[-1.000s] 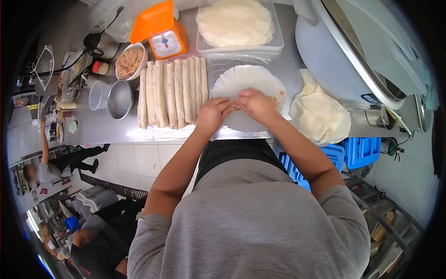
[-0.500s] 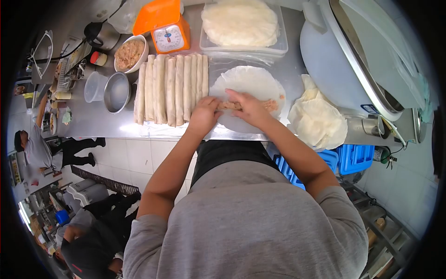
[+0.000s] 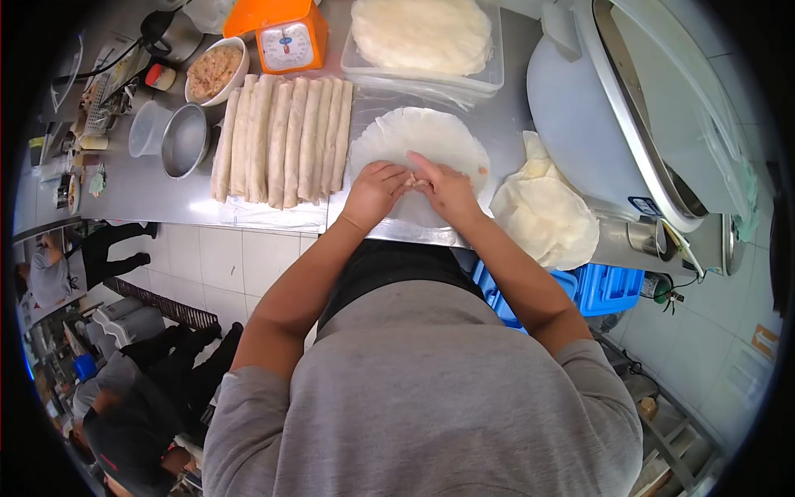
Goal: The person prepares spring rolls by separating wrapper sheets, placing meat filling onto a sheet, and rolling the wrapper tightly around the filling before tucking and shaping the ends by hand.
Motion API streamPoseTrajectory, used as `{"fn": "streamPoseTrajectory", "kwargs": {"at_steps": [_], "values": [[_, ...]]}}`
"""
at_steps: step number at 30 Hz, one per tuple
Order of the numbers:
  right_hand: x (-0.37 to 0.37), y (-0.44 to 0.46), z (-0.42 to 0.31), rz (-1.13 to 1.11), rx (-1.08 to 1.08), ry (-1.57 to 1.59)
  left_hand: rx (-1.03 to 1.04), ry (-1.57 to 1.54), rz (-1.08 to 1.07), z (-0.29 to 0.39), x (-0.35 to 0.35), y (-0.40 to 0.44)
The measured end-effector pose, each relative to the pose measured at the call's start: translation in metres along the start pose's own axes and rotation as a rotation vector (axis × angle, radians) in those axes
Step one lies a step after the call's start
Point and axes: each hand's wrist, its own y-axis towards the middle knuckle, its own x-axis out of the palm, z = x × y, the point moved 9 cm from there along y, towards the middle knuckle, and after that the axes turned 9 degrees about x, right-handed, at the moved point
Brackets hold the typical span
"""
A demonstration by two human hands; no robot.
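Left hand (image 3: 378, 195) and right hand (image 3: 448, 192) nearly meeting, fingers bunched narrow on minced filling (image 3: 416, 180) lying across a round translucent wrapper (image 3: 414, 132). Crumpled wrapper sheets (image 3: 548, 217) to its right; pale rolls (image 3: 283, 142) lined up to its left. Beyond: filling bowl (image 3: 214, 73), orange dial scale (image 3: 291, 41), wrapper stack (image 3: 421, 31) in a clear tub (image 3: 493, 69).

Slid left hand (image 3: 373, 195) toward 3 o'clock across wrapper (image 3: 414, 135), nearer right hand (image 3: 447, 192) than half a second earlier. Covered more filling (image 3: 414, 181), leaving a bit between hands, a speck at right hand's 2 o'clock. Shifted viewpoint, sending scene toward 9 o'clock.
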Motion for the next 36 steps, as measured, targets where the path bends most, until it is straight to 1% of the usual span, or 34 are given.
{"fn": "streamPoseTrajectory", "kwargs": {"at_steps": [1,4,7,10,13,16,19,22,25,28,31,34,36], "values": [[0.0,0.001,0.001,-0.012,0.0,0.004,0.02,-0.002,0.001,-0.001,0.003,0.0],[-0.031,-0.006,-0.012,0.115,-0.144,0.022,0.006,-0.105,-0.085,-0.005,0.001,0.0],[-0.028,-0.013,0.011,0.041,-0.026,0.108,-0.018,-0.052,-0.057,-0.003,0.002,0.001],[-0.027,-0.013,0.012,0.009,-0.034,0.072,0.082,-0.029,-0.054,0.006,0.015,0.004],[-0.04,-0.016,0.012,0.071,0.046,0.281,0.071,-0.078,-0.074,0.008,0.013,0.01],[-0.035,-0.02,0.025,0.112,0.019,0.108,0.068,-0.023,-0.055,0.019,0.013,0.018],[-0.036,-0.017,0.034,0.028,0.103,0.237,0.106,-0.021,-0.066,0.018,0.022,0.02],[-0.051,-0.03,0.037,0.124,0.03,0.18,-0.002,-0.08,-0.06,0.018,0.018,0.024],[-0.047,-0.032,0.043,0.13,0.047,0.081,0.122,-0.024,-0.073,0.034,0.035,0.028],[-0.063,-0.036,0.038,0.143,0.077,0.224,0.196,0.015,-0.042,0.037,0.037,0.031],[-0.062,-0.042,0.038,0.153,0.037,0.108,0.076,-0.025,-0.028,0.042,0.035,0.039],[-0.06,-0.042,0.045,0.164,0.042,-0.002,0.192,0.046,-0.085,0.045,0.052,0.04],[-0.076,-0.045,0.045,0.185,0.107,0.152,0.197,0.019,-0.079,0.043,0.052,0.038]]}}
